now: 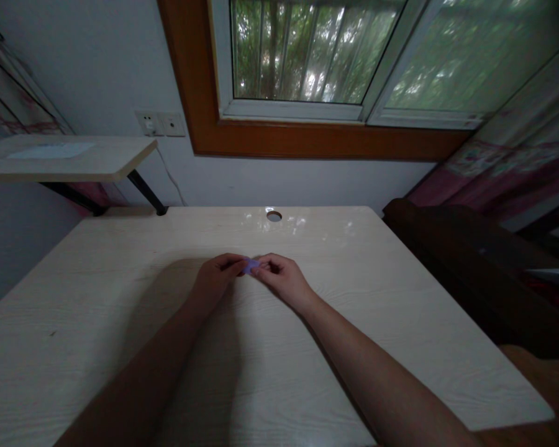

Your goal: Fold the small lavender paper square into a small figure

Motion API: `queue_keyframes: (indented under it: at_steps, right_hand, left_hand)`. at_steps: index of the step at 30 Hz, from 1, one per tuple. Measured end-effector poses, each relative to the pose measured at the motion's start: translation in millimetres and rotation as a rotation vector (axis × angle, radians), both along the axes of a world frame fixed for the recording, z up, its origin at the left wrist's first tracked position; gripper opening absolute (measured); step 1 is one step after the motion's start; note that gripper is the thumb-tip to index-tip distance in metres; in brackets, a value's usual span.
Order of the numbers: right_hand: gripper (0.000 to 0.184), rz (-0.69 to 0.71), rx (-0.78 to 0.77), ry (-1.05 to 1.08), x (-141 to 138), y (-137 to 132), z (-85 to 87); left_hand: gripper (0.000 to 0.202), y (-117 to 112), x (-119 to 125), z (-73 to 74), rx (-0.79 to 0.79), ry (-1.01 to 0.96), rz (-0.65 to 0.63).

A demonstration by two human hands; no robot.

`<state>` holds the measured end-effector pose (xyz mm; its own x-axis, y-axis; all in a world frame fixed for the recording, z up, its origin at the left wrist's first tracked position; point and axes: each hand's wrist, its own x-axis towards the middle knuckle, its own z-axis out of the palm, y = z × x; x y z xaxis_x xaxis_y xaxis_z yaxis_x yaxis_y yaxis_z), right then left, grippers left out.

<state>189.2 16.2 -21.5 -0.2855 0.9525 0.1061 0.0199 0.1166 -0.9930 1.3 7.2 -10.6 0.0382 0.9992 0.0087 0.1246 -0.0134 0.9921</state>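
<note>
A small purple piece, perhaps folded paper, is pinched between my two hands over the middle of the table. My left hand grips its left end between thumb and fingers. On the other side, my right hand holds its right end with thumb and fingertips. Most of the piece is hidden by the fingers, so its full shape cannot be made out. Both forearms reach forward over the pale wooden table.
A round cable hole lies near the table's back edge. A raised shelf on black legs stands at the back left, with wall sockets behind. Ahead is a window. Dark wooden furniture stands beyond the table's right edge.
</note>
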Motion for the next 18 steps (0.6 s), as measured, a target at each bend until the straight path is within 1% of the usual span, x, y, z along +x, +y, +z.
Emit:
queue_keyframes:
  at_steps: [4,11,13,18]
  right_hand:
    - [0.026,-0.018,-0.016,0.018,-0.3,0.2,1.0]
    - [0.031,-0.026,-0.010,0.022,1.4,4.1,-4.9]
    - [0.031,-0.022,-0.003,0.031,1.6,4.6,-6.1]
    - [0.031,-0.009,-0.002,0.021,1.5,3.5,-6.3]
  left_hand:
    - [0.027,-0.2,1.4,-0.5,0.003,-0.052,0.017]
    - [0.033,1.2,3.3,-2.7,-0.004,-0.135,0.016]
    - [0.032,0.7,2.9,-2.3,0.004,-0.110,0.012]
    - [0.030,-1.3,0.5,0.6,0.024,0.057,0.005]
